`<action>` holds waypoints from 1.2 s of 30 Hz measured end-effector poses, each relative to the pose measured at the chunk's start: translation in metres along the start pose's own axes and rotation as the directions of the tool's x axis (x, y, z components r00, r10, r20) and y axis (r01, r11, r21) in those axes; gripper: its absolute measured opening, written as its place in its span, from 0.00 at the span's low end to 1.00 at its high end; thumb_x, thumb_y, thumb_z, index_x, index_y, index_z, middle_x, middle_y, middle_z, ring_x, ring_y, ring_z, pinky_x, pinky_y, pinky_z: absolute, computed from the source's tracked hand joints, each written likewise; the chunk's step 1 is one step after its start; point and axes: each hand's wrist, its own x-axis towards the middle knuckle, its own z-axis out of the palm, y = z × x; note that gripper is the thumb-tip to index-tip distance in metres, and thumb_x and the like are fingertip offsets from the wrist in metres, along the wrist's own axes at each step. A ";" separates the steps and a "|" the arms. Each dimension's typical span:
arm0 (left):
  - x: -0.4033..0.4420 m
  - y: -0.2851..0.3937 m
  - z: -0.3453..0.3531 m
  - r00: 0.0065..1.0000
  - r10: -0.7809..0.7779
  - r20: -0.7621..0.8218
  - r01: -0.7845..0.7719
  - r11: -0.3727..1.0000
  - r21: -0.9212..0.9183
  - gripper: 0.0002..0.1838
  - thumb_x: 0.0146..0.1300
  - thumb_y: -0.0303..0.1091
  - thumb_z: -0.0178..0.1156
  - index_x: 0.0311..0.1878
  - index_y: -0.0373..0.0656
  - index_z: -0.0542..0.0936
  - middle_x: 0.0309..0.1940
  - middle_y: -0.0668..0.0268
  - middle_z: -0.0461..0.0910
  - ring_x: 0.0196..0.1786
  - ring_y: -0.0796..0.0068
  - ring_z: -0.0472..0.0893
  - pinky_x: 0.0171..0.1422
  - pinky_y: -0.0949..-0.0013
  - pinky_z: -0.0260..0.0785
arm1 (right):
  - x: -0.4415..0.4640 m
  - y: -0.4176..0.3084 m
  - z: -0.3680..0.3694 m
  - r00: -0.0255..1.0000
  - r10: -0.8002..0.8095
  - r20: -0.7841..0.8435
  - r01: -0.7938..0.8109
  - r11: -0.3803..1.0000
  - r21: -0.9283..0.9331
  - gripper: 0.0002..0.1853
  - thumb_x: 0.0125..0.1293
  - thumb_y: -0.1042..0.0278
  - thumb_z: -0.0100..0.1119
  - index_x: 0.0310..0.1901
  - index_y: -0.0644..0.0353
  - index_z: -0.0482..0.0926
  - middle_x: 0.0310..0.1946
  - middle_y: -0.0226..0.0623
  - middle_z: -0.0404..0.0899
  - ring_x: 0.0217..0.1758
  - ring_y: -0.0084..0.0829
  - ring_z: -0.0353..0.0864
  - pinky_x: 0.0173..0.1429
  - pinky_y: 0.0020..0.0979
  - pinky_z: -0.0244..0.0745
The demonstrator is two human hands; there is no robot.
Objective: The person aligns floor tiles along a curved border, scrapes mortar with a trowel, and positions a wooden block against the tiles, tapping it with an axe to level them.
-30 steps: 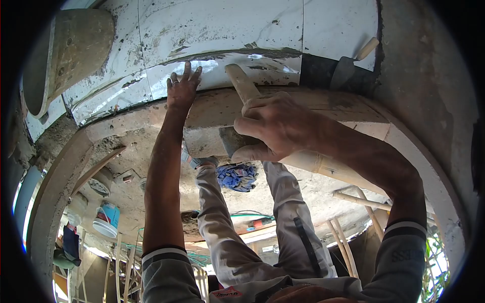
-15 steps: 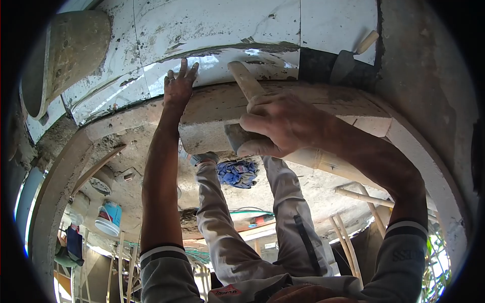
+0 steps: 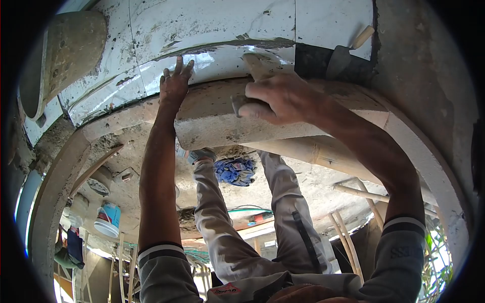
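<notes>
My left hand (image 3: 174,87) rests with fingers spread on the lower white marbled tile (image 3: 217,65), near its front edge. My right hand (image 3: 285,97) grips a mallet with a pale handle (image 3: 256,65) that points up over the tile; the dark end of its head shows beside my thumb. A curved concrete ledge (image 3: 222,126) runs below both hands. Grey mortar smears mark the joint between the tile rows. To the right, a trowel (image 3: 339,58) with a wooden handle lies partly on a dark gap in the tiling.
A curved board-like piece (image 3: 76,55) stands at the upper left. Below the ledge are a bamboo pole (image 3: 323,154), a blue cloth (image 3: 235,171), a white-and-blue bucket (image 3: 107,219) and several wooden sticks. A grey wall surface (image 3: 419,86) rises on the right.
My right hand has risen with the mallet toward the tile, and the handle's tip is now farther right. My left hand stays on the tile; the view has shifted slightly.
</notes>
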 end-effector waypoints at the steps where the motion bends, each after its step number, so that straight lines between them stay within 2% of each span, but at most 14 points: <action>1: 0.002 -0.001 -0.002 1.000 0.004 -0.006 -0.004 1.000 0.003 0.32 0.66 0.30 0.48 0.71 0.70 0.57 0.75 0.69 0.48 0.66 0.40 0.65 0.66 0.49 0.63 | 0.002 0.005 0.000 0.989 0.105 0.106 -0.105 0.994 -0.001 0.23 0.68 0.44 0.51 0.33 0.60 0.76 0.16 0.42 0.76 0.22 0.42 0.80 0.31 0.47 0.74; 6: 0.001 -0.001 0.003 1.000 -0.015 -0.019 0.013 0.996 -0.094 0.34 0.64 0.32 0.53 0.71 0.71 0.57 0.75 0.70 0.47 0.66 0.40 0.66 0.66 0.49 0.64 | -0.012 0.032 0.005 0.962 0.118 -0.246 -0.101 0.992 0.080 0.28 0.62 0.36 0.55 0.32 0.60 0.77 0.18 0.38 0.77 0.20 0.36 0.78 0.28 0.41 0.73; 7: 0.003 0.000 -0.004 0.999 -0.012 -0.032 0.009 0.996 -0.087 0.34 0.64 0.32 0.53 0.71 0.71 0.57 0.75 0.70 0.47 0.66 0.40 0.66 0.66 0.49 0.64 | -0.013 0.037 -0.009 0.903 0.309 -0.300 -0.229 0.934 0.274 0.27 0.61 0.37 0.57 0.35 0.60 0.78 0.21 0.36 0.77 0.25 0.32 0.79 0.31 0.37 0.73; 10: 0.003 0.000 -0.009 0.997 -0.021 0.076 0.028 0.995 -0.092 0.32 0.65 0.36 0.54 0.71 0.71 0.58 0.75 0.70 0.47 0.66 0.39 0.65 0.65 0.48 0.65 | -0.042 0.050 -0.048 0.557 0.732 -0.393 -0.318 0.625 0.713 0.27 0.60 0.43 0.62 0.46 0.60 0.77 0.30 0.32 0.78 0.40 0.24 0.77 0.44 0.28 0.71; 11: 0.002 0.000 -0.009 0.997 -0.014 0.082 0.022 0.996 -0.089 0.32 0.65 0.36 0.54 0.71 0.71 0.58 0.75 0.70 0.47 0.66 0.39 0.65 0.65 0.48 0.65 | -0.062 0.067 -0.056 0.488 0.800 -0.350 -0.152 0.473 0.868 0.27 0.61 0.48 0.61 0.52 0.62 0.74 0.35 0.36 0.78 0.45 0.26 0.76 0.51 0.27 0.68; 14: 0.002 0.002 -0.012 0.997 -0.023 0.077 0.031 0.994 -0.105 0.32 0.65 0.37 0.54 0.71 0.71 0.58 0.75 0.70 0.47 0.66 0.39 0.65 0.64 0.48 0.66 | -0.120 0.104 -0.086 0.139 0.955 -0.263 0.095 0.252 0.963 0.17 0.69 0.58 0.49 0.50 0.63 0.73 0.39 0.40 0.77 0.45 0.34 0.77 0.52 0.39 0.75; 15: 0.001 0.001 -0.010 0.997 -0.024 0.075 0.031 0.995 -0.097 0.32 0.65 0.37 0.53 0.71 0.71 0.57 0.75 0.70 0.47 0.66 0.39 0.65 0.64 0.49 0.66 | -0.133 0.116 -0.092 0.134 0.955 -0.263 0.099 0.251 0.963 0.17 0.69 0.58 0.49 0.50 0.63 0.73 0.39 0.40 0.77 0.45 0.34 0.77 0.52 0.39 0.75; 17: 0.003 -0.001 -0.006 0.997 -0.017 0.070 0.022 0.997 -0.079 0.32 0.66 0.37 0.53 0.71 0.72 0.57 0.75 0.69 0.47 0.65 0.39 0.66 0.64 0.50 0.66 | -0.154 0.137 -0.098 -0.133 0.976 -0.175 0.197 0.199 0.960 0.15 0.71 0.62 0.43 0.48 0.64 0.72 0.38 0.44 0.75 0.45 0.40 0.76 0.55 0.52 0.75; 20: 0.003 -0.002 -0.007 0.997 -0.002 0.078 0.005 0.999 -0.036 0.37 0.61 0.38 0.60 0.72 0.72 0.55 0.75 0.69 0.47 0.64 0.39 0.67 0.64 0.54 0.68 | -0.181 0.166 -0.093 -0.183 0.978 -0.098 0.244 0.141 0.959 0.16 0.72 0.61 0.40 0.47 0.67 0.71 0.36 0.46 0.73 0.45 0.45 0.75 0.55 0.61 0.73; 24: 0.004 -0.004 -0.009 0.995 0.025 0.098 -0.023 0.999 -0.027 0.43 0.56 0.38 0.66 0.72 0.71 0.54 0.75 0.67 0.47 0.65 0.40 0.67 0.64 0.54 0.68 | -0.212 0.192 -0.098 -0.252 0.968 -0.019 0.350 0.110 0.930 0.16 0.73 0.62 0.38 0.45 0.68 0.70 0.34 0.47 0.72 0.42 0.47 0.75 0.54 0.63 0.73; 27: 0.004 -0.004 -0.007 0.996 0.036 0.079 -0.034 0.999 -0.024 0.46 0.53 0.38 0.68 0.72 0.71 0.52 0.75 0.67 0.46 0.65 0.41 0.67 0.64 0.54 0.68 | -0.211 0.207 -0.083 -0.248 0.969 -0.010 0.358 0.101 0.928 0.16 0.73 0.62 0.37 0.43 0.68 0.70 0.32 0.46 0.73 0.40 0.46 0.76 0.54 0.63 0.73; 30: 0.003 -0.004 -0.011 0.994 0.035 0.104 -0.035 0.999 -0.011 0.45 0.55 0.39 0.67 0.72 0.70 0.53 0.75 0.67 0.46 0.65 0.41 0.67 0.64 0.53 0.68 | -0.184 0.205 -0.060 -0.133 0.989 -0.064 0.246 0.095 0.965 0.15 0.73 0.63 0.38 0.41 0.68 0.70 0.29 0.44 0.73 0.37 0.43 0.76 0.53 0.65 0.72; 34: 0.003 -0.007 0.001 0.998 0.038 0.047 -0.038 0.999 0.008 0.44 0.56 0.39 0.66 0.72 0.69 0.53 0.75 0.66 0.47 0.64 0.41 0.68 0.63 0.53 0.68 | -0.223 0.212 -0.075 -0.112 0.994 -0.011 0.343 0.049 0.938 0.15 0.73 0.63 0.38 0.41 0.67 0.71 0.30 0.44 0.74 0.36 0.42 0.76 0.52 0.65 0.71; 36: 0.005 -0.011 0.009 0.999 0.034 0.010 -0.035 0.999 0.018 0.43 0.56 0.39 0.65 0.72 0.69 0.53 0.75 0.66 0.48 0.63 0.41 0.69 0.63 0.53 0.68 | -0.229 0.215 -0.077 -0.247 0.967 0.070 0.437 0.047 0.898 0.15 0.73 0.63 0.38 0.44 0.68 0.69 0.30 0.44 0.74 0.37 0.42 0.76 0.52 0.63 0.72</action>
